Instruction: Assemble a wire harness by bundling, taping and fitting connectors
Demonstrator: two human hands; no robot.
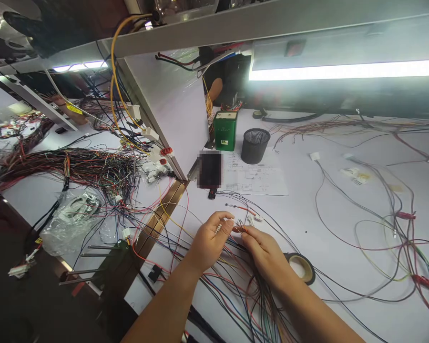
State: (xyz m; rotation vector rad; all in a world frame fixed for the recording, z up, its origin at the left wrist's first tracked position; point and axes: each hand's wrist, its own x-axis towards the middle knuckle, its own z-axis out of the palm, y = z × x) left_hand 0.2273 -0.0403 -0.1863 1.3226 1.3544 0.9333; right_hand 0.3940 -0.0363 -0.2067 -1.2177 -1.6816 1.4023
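Over the white table, my left hand (210, 240) is closed in a pinch on a small white connector (218, 229), mostly hidden by the fingers. Close beside it, my right hand (263, 250) is closed around a bundle of thin wires (268, 300). The wires' bare-looking ends (240, 224) stick out between thumb and fingers toward my left hand. Just beyond the fingertips lie a white plug (258, 217) and a red wire (241, 206) with a metal terminal. A roll of black tape (310, 269) lies at the right wrist.
Behind the hands are a printed sheet (264, 183), a black mesh cup (255, 145), a green box (225, 131) and a blurred dark device (210, 170). More wires with red ties (405, 215) spread at right. A large wire heap (75, 166) covers the left table.
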